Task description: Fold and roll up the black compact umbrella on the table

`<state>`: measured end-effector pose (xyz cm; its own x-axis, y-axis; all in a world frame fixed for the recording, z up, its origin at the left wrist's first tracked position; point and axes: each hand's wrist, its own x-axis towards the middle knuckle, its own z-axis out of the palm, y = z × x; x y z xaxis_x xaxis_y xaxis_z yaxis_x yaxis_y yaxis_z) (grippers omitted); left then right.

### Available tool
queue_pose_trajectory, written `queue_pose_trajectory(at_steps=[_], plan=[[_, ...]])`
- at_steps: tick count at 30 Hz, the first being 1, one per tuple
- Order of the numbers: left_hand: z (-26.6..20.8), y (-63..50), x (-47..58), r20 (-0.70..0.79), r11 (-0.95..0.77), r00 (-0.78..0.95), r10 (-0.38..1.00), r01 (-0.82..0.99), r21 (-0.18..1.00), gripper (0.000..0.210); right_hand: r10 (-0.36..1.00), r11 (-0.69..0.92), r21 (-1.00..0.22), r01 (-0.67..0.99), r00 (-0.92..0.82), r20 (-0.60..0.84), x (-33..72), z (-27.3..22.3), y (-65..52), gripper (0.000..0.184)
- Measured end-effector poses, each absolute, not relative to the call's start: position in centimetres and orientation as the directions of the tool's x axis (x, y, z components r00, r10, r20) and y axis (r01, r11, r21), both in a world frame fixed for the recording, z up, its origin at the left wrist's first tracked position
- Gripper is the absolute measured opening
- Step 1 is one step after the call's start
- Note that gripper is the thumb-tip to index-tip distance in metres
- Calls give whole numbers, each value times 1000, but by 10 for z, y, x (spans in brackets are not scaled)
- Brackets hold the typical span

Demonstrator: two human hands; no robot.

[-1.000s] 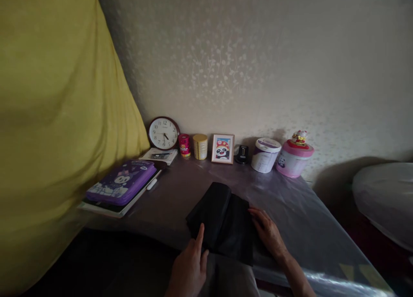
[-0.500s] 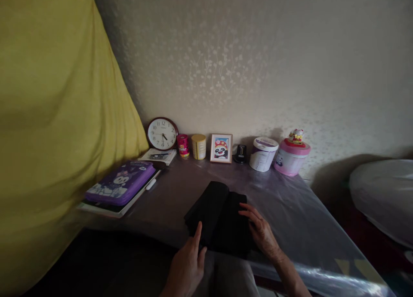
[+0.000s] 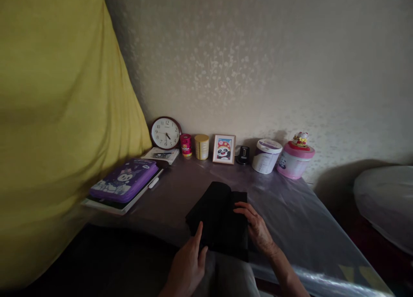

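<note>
A black folded piece of cloth [image 3: 222,219] lies at the front edge of the table, its left part raised in a fold over the flatter right part. My left hand [image 3: 190,260] is at its lower left edge, the index finger stretched out on the cloth and the thumb apart from it; the other fingers are hidden. My right hand [image 3: 256,228] rests on the right side of the cloth with fingers extended over its surface. The thumb of that hand is out of sight.
A purple case [image 3: 125,181] lies on books at the left, beside a white marker [image 3: 154,182]. Along the wall stand a clock [image 3: 166,133], a yellow tin [image 3: 201,147], a framed panda picture [image 3: 223,149], a white tub [image 3: 266,156] and a pink tub [image 3: 295,160].
My right hand has slid slightly left, further onto the cloth. My left hand stays nearly in place. The camera view has shifted a little, moving the background slightly right.
</note>
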<state>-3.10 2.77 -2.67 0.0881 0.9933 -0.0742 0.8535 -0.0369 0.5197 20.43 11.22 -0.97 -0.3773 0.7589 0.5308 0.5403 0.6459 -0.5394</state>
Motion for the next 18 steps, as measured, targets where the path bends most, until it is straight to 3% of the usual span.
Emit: queue_pose_trajectory(at_steps=[6, 12, 18], plan=[[-27, 28, -34, -49, -64, 109, 993, 833, 549, 57, 715, 693, -482, 536, -423, 557, 199, -4, 117, 46], [-25, 29, -37, -52, -79, 130, 990, 827, 557, 57, 662, 731, -403, 550, -433, 611, 183, 1, 127, 27], [-24, 33, -42, -68, -83, 149, 987, 812, 578, 59, 601, 778, -371, 507, -428, 675, 165, 7, 140, 23]])
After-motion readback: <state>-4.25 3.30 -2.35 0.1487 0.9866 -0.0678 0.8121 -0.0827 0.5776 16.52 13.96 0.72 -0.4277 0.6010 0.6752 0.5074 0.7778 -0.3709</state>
